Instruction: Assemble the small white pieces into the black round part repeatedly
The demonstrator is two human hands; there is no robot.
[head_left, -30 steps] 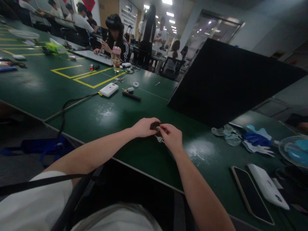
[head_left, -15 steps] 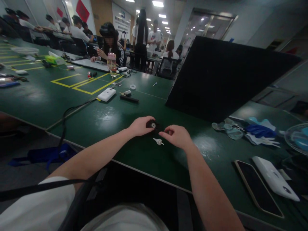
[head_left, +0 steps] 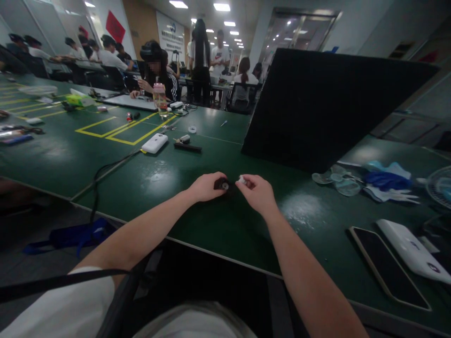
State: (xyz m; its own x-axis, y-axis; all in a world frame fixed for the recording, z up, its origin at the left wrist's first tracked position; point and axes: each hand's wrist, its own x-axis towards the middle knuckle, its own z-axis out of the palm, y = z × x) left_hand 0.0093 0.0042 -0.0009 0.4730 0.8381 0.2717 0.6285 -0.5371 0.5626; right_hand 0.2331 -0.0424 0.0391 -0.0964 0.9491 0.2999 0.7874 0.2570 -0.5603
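Observation:
Over the green table [head_left: 211, 225], my left hand [head_left: 207, 186] is closed around a small dark round part [head_left: 222, 183] with a pale disc at its centre. Just to its right, my right hand [head_left: 259, 190] pinches a small white plastic piece [head_left: 242, 180] between thumb and fingers. The white piece is held up close to the dark part, with a small gap between them. My fingers hide much of both things, so their exact kind cannot be made out.
A large black panel [head_left: 327, 108] stands tilted at the right. Beyond my hands lie a white power bank [head_left: 155, 143] and a black bar [head_left: 188, 147]. Gloves [head_left: 389, 180], a phone [head_left: 389, 267] and a white device [head_left: 412, 249] lie at right. A person [head_left: 155, 70] sits across the table.
My right hand has picked up the white piece from the table and raised it beside the dark part. My left hand keeps its hold; the view has shifted slightly.

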